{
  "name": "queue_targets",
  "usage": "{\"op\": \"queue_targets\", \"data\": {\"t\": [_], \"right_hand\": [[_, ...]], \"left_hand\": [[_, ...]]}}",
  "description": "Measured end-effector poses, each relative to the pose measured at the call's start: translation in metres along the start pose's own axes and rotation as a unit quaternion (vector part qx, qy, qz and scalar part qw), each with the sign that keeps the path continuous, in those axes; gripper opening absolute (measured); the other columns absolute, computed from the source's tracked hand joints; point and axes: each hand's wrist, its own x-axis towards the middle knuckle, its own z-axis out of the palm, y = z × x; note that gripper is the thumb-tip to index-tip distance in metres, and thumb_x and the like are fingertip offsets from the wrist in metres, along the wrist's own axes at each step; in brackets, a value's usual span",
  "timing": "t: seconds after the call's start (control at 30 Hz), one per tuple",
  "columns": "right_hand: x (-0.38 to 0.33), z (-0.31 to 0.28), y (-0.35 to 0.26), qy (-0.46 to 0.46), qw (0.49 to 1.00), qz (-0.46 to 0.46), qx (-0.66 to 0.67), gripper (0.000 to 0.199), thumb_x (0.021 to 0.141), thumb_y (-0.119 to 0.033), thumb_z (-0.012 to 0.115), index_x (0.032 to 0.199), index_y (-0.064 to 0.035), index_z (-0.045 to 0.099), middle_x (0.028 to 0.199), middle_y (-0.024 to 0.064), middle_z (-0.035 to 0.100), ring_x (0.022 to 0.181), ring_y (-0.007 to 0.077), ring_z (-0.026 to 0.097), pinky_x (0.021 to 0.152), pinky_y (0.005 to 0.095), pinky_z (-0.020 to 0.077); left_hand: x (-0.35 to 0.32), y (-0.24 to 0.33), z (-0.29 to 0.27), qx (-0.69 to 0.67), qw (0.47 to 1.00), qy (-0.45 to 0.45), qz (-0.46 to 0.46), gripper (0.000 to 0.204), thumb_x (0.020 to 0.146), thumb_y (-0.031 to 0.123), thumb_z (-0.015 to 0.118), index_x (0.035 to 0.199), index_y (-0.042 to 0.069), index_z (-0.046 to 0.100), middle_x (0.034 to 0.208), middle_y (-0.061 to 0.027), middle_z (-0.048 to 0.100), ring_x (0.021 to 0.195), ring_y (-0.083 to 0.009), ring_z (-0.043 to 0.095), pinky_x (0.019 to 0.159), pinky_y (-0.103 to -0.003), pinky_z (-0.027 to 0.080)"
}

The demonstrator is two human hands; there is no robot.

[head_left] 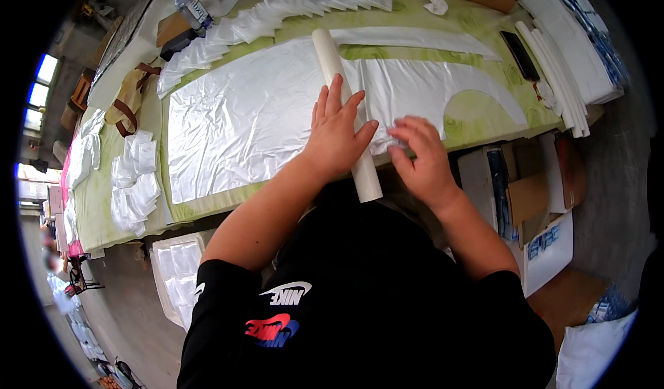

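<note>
A thin white plastic apron lies spread on the table, with a curved cut-out and a long strap at its right end. Across it rests a pale round tube, its near end jutting past the table edge. My left hand lies on the tube and the plastic, fingers spread and holding nothing. Just right of the tube, my right hand is over the apron's near edge. Its thumb and forefinger are apart, and the other fingers are partly blurred; I cannot tell whether it touches the plastic.
Folded clear packets line the table's far side, near a bottle. More packets lie at left beside a tan bag. A phone and white tubes lie at right. Cardboard boxes stand below.
</note>
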Motion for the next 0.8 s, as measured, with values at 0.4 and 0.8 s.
{"op": "queue_targets", "data": {"t": [0.4,0.8], "right_hand": [[-0.018,-0.016,0.007,0.081,0.994,0.078,0.012,0.031,0.09,-0.003,0.064,0.121,-0.0064,0.064,0.12,0.016,0.068,0.114,0.0364,0.065,0.11,0.0504,0.042],[-0.05,-0.036,0.024,0.102,0.992,0.057,-0.038,0.032,0.084,0.0,0.067,0.115,-0.0083,0.065,0.124,0.0115,0.069,0.124,0.0372,0.061,0.111,0.0542,0.0395]], "left_hand": [[0.04,0.046,-0.004,-0.026,0.984,-0.092,0.15,0.034,0.089,0.024,0.073,0.119,0.01,0.069,0.123,-0.0146,0.067,0.112,-0.034,0.065,0.095,-0.042,0.053],[0.069,0.056,0.017,0.04,0.967,-0.252,-0.005,0.024,0.093,0.026,0.067,0.108,0.007,0.071,0.1,-0.013,0.075,0.093,-0.0301,0.071,0.085,-0.039,0.055]]}}
